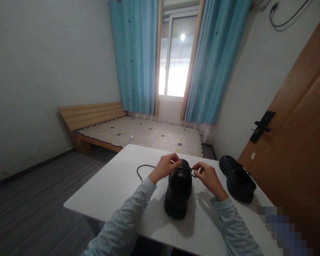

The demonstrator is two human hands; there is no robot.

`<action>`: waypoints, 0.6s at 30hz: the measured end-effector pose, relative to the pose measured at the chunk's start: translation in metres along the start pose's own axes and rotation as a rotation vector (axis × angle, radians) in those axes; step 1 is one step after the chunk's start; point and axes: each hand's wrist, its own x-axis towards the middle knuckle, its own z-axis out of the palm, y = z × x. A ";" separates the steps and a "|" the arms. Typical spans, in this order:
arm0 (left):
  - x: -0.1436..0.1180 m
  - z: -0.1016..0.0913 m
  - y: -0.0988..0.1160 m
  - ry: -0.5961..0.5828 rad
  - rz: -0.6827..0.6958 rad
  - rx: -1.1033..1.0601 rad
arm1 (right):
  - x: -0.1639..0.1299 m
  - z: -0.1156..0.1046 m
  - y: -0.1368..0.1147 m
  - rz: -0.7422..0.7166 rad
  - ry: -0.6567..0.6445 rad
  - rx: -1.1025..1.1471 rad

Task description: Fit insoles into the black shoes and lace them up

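Note:
A black shoe [178,193] stands on the white table [114,192], its toe toward me. My left hand [165,166] pinches the black shoelace [142,169] at the shoe's far left side; a loop of lace trails left over the table. My right hand [208,176] pinches the other end of the lace at the shoe's right side. Both hands sit at the laced top of the shoe. A second black shoe [237,179] rests to the right, apart from my hands.
A wooden door [296,142] with a black handle [261,126] stands close on the right. Beyond the table lies a low wooden bed [138,133] with a patterned mattress, under a window with blue curtains [210,64]. Grey floor stretches to the left.

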 end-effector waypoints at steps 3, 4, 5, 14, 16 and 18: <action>0.000 -0.007 -0.001 0.022 -0.009 -0.035 | 0.000 -0.002 0.000 0.033 -0.009 0.067; 0.000 -0.009 -0.001 0.032 -0.010 -0.043 | 0.000 -0.002 0.001 0.034 -0.006 0.083; 0.000 -0.012 -0.001 0.043 -0.011 -0.050 | 0.000 -0.001 0.003 0.034 -0.002 0.098; -0.006 -0.028 -0.006 0.051 -0.029 -0.153 | 0.002 0.005 0.022 0.084 -0.130 0.286; -0.007 -0.030 -0.009 0.054 -0.032 -0.180 | 0.001 0.006 0.024 0.092 -0.168 0.325; -0.008 -0.032 -0.012 0.059 -0.033 -0.206 | 0.001 0.007 0.026 0.090 -0.209 0.348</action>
